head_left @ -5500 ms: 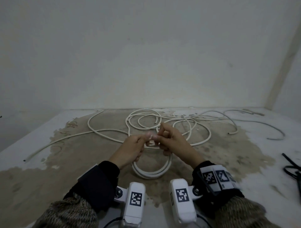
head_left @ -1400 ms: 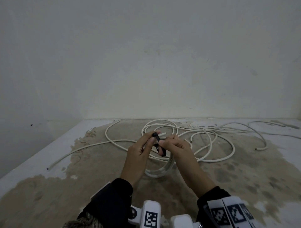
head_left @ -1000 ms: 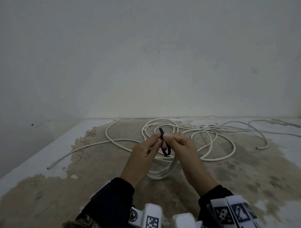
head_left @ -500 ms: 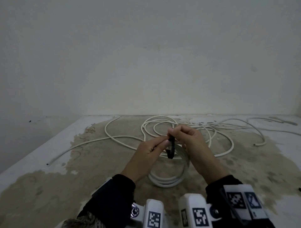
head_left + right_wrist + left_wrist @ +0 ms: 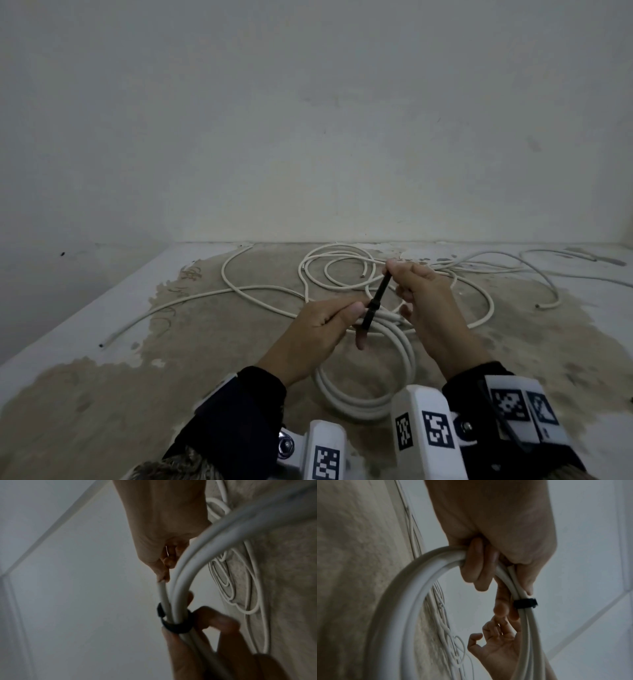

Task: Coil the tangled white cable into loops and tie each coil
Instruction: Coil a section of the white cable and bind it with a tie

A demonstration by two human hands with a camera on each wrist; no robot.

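You had one coil (image 5: 366, 387) looped up and held in front of you, with your left hand (image 5: 318, 337) curled around the bundled strands and the black strap (image 5: 376, 301) cinched round them. Your right hand (image 5: 423, 301) pinched the strap's free tail, pulling it up and away from the coil (looked about half fastened to me). Beyond the coil, loads of loose white cable (image 5: 335, 274) lay sprawled on the stained floor (image 5: 102, 394), so plenty was left to do.
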